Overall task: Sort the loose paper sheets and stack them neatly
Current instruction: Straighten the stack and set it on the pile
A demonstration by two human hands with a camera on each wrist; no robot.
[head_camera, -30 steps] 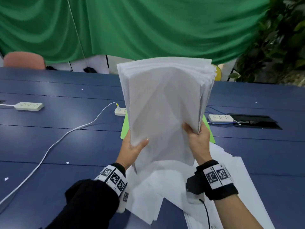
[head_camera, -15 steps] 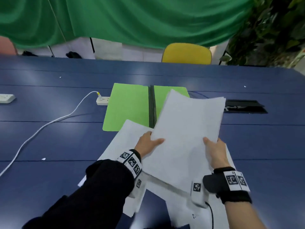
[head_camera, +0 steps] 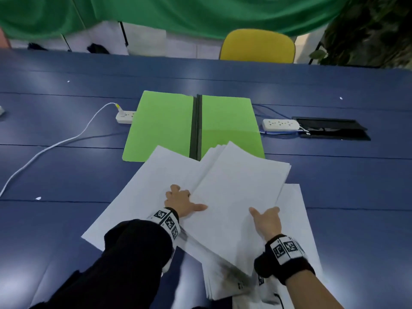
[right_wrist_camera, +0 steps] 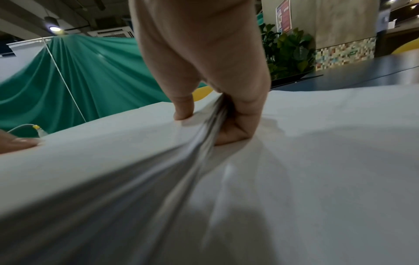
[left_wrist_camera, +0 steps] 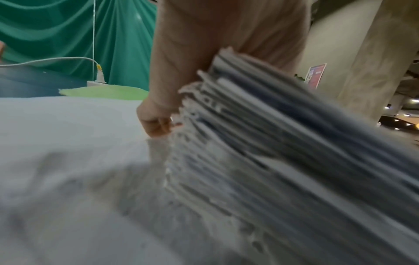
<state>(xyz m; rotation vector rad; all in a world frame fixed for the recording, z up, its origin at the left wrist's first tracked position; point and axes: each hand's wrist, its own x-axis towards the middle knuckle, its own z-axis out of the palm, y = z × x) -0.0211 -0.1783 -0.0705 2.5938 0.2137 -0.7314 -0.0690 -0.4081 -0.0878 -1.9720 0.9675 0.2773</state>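
Two hands held one thick stack (head_camera: 234, 197) of white sheets low over the blue table (head_camera: 66, 175) in the head view. The left hand (head_camera: 181, 202) gripped the stack's left edge, thumb on top and fingers curled beneath. The right hand (head_camera: 266, 220) gripped the near right corner, thumb laid across the top sheet. The stack sat tilted, its far end overlapping the near edge of an open green folder (head_camera: 165, 126). Loose sheets (head_camera: 138, 197) lay spread flat on the table under and around it, some reaching out past the right wrist. Beyond the folder lay a white power strip (head_camera: 280, 124) to the right and a second strip (head_camera: 124, 117) with a white cable (head_camera: 55, 143) to the left. A yellow chair (head_camera: 257, 46) stood at the far side of the table, before a green curtain (head_camera: 200, 14).

From the left wrist, the left hand (left_wrist_camera: 158, 123) had its fingertips curled under the stack (left_wrist_camera: 283, 143), whose fanned, uneven edges showed blurred. Pale paper (left_wrist_camera: 56, 134) filled the ground below.

From the right wrist, the right hand (right_wrist_camera: 215, 111) pinched the stack (right_wrist_camera: 113, 152) between thumb and bent fingers, the sheet edges bunched in the grip. Loose paper (right_wrist_camera: 340, 143) lay beneath on the right, with the table (right_wrist_camera: 374, 71) and a plant (right_wrist_camera: 285, 52) behind.
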